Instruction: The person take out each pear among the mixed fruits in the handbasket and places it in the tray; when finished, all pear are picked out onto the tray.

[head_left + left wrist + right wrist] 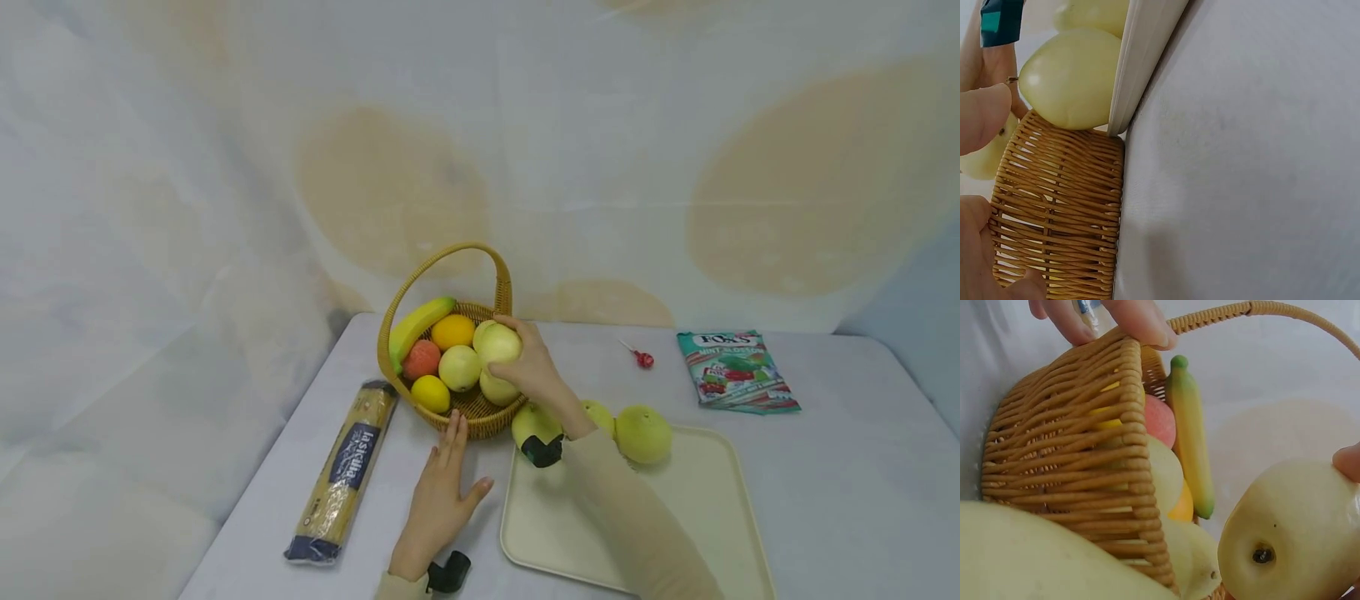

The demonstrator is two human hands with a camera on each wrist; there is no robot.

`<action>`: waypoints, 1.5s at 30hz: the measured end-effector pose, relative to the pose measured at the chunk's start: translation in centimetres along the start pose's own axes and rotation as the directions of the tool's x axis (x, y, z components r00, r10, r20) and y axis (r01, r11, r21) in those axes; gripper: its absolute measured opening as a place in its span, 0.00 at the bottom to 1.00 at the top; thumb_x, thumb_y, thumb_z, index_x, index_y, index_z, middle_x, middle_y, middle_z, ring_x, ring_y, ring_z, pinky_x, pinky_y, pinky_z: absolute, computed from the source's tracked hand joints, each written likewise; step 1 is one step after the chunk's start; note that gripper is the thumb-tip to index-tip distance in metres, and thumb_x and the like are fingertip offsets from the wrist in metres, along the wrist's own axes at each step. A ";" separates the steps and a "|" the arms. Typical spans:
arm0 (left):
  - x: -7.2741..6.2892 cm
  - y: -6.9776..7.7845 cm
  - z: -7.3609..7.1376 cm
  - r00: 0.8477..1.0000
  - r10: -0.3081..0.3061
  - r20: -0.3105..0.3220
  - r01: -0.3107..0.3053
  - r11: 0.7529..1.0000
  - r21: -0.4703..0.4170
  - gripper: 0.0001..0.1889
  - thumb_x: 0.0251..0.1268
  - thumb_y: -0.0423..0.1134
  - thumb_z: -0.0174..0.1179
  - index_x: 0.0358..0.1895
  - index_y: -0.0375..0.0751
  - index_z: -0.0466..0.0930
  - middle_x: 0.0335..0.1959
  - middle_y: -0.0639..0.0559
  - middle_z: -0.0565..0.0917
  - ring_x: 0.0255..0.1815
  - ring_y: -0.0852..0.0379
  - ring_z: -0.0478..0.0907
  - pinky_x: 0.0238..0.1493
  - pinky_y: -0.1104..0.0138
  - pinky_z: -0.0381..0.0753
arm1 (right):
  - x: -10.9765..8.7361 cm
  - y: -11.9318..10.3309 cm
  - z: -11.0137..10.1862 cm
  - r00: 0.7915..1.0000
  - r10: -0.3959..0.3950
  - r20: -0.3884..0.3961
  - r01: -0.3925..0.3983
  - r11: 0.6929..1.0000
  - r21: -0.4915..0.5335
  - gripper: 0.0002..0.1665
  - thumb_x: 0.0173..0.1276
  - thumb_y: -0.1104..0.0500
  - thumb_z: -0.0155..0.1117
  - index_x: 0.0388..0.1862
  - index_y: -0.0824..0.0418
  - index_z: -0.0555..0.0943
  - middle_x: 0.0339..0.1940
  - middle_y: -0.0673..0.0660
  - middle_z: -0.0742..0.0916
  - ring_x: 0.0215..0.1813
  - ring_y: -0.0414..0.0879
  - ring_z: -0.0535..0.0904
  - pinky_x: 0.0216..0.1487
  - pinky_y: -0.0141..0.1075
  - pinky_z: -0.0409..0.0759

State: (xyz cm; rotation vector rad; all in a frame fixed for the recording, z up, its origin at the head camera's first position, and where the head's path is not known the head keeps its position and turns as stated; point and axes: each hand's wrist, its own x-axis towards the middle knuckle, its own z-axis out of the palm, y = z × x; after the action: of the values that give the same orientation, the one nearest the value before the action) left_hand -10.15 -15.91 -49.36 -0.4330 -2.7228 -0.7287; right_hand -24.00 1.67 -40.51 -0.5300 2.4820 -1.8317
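Note:
A brown wicker basket with a tall arched handle stands at the back of the table. Inside it are a banana, an orange, a red fruit, a lemon and a few pale pears. My right hand grips another pale green pear over the basket's right side, thumb and fingers round it. With fingers stretched out, my left hand touches the basket's front rim, its thumb spread away.
A cream tray bearing several green pears lies under my right forearm. Left of the basket is a packet of spaghetti. Toward the back right lie a red lollipop and a green candy bag.

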 end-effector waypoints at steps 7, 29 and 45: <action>0.1 0.1 0.0 1.000 0.003 0.001 -0.003 1.000 -0.003 0.47 0.62 0.49 0.63 0.78 0.38 0.45 0.80 0.41 0.48 0.77 0.40 0.54 0.66 0.37 0.66 | -1.0 -0.5 -1.8 1.000 -0.010 -0.025 0.011 1.000 0.027 0.44 0.56 0.64 0.66 0.72 0.53 0.64 0.70 0.60 0.66 0.61 0.56 0.70 0.53 0.45 0.77; 0.0 -0.1 -0.1 1.000 -0.003 0.016 0.004 1.000 -0.011 0.46 0.64 0.52 0.60 0.78 0.38 0.45 0.80 0.40 0.46 0.75 0.33 0.56 0.68 0.38 0.63 | -3.1 0.4 -6.8 0.989 -0.039 -0.142 0.034 0.999 -0.036 0.43 0.56 0.68 0.67 0.71 0.56 0.65 0.69 0.62 0.65 0.61 0.60 0.70 0.50 0.49 0.80; -0.1 -0.1 0.0 1.000 -0.014 0.011 0.014 1.000 -0.014 0.47 0.63 0.51 0.62 0.78 0.39 0.45 0.80 0.41 0.48 0.74 0.35 0.58 0.68 0.39 0.65 | -5.5 1.8 -10.6 0.986 0.012 -0.168 -0.025 0.997 -0.077 0.44 0.59 0.66 0.66 0.74 0.52 0.62 0.71 0.63 0.63 0.61 0.60 0.67 0.51 0.51 0.76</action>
State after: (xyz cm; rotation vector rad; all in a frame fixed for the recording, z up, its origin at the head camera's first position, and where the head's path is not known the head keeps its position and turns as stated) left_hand -10.13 -15.96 -49.44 -0.4223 -2.7354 -0.7517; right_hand -21.46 13.49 -39.88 -0.3680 2.6651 -1.8507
